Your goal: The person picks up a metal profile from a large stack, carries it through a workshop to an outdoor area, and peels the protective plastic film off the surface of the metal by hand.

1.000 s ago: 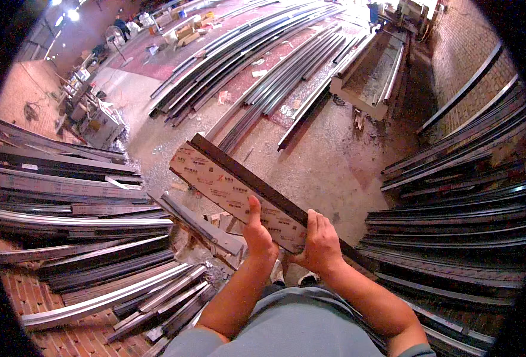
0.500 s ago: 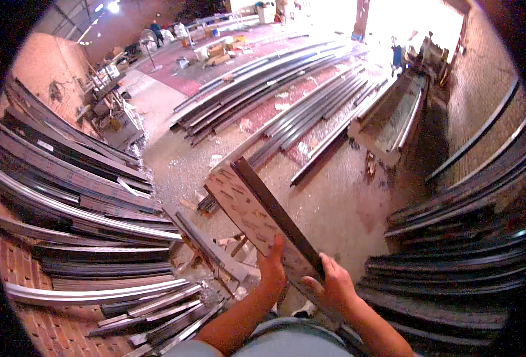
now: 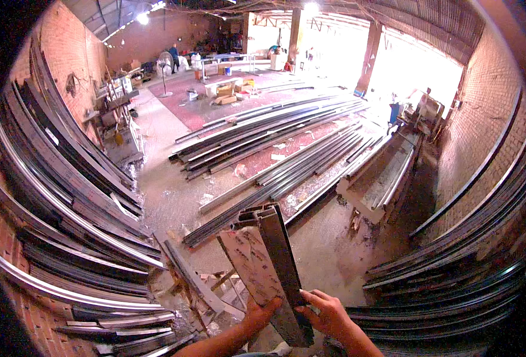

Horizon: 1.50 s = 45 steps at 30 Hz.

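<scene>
1. Left hand [image 3: 260, 315], lower centre of the frame, is closed on a metal bar [image 3: 284, 262]; the thumb side lies across its pale face, while the fingers beneath are hidden.
2. Right hand [image 3: 329, 312] touches the bar's dark side and right edge, fingers loosely bent; whether it clasps or merely steadies cannot be told.
3. Bar, lower centre, slants from the hands up toward the middle of the frame. Pale printed film [image 3: 250, 259] covers the broad face; the far end shows open hollows.
4. Handling (judged): stiff throughout, moderately heavy, and lighter than a solid piece of its bulk. The film is probably slick; the dark finish may scratch, and the rim of the open end could be sharp.
5. Hold (judged): best taken by both long edges, hands set apart about the balance point, palms clear of the open end.
6. Surroundings: a grey beam [image 3: 189, 279] just left of the bar; stacked bars [image 3: 447, 297] at lower right.
</scene>
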{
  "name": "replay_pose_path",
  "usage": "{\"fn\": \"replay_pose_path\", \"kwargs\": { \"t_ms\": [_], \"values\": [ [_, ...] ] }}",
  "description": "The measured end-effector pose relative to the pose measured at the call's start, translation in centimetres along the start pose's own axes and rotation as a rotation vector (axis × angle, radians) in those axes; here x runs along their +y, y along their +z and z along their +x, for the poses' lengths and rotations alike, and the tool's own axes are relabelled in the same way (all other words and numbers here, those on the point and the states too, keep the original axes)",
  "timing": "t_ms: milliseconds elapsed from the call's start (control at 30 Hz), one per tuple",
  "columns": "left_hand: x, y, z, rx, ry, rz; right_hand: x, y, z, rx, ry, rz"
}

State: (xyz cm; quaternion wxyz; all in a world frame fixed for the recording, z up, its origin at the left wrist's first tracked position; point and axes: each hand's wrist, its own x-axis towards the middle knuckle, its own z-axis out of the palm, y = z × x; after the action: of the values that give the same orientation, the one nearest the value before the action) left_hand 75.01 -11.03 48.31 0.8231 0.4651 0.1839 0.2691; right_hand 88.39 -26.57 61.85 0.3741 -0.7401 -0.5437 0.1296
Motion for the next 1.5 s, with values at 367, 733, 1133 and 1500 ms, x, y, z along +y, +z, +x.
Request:
{"fn": "replay_pose_path", "kwargs": {
  "t_ms": [367, 733, 1133, 1500],
  "values": [
    [1.8, 1.9, -2.2, -0.145, 0.106, -0.053, 2.6, -0.1, -3.2, -0.085, -0.035, 0.079],
    [3.2, 1.8, -3.6, -0.184, 0.075, 0.032, -0.3, 0.2, -3.2, -0.032, -0.052, 0.176],
    [2.8, 1.7, -3.5, -0.104, 0.09, 0.089, -1.3, 1.9, -3.2, -0.022, 0.217, 0.182],
    [4.5, 3.3, 0.2, -0.041, 0.092, 0.134, 3.9, 4.4, -2.9, 0.127, 0.128, 0.32]
  ]
}}
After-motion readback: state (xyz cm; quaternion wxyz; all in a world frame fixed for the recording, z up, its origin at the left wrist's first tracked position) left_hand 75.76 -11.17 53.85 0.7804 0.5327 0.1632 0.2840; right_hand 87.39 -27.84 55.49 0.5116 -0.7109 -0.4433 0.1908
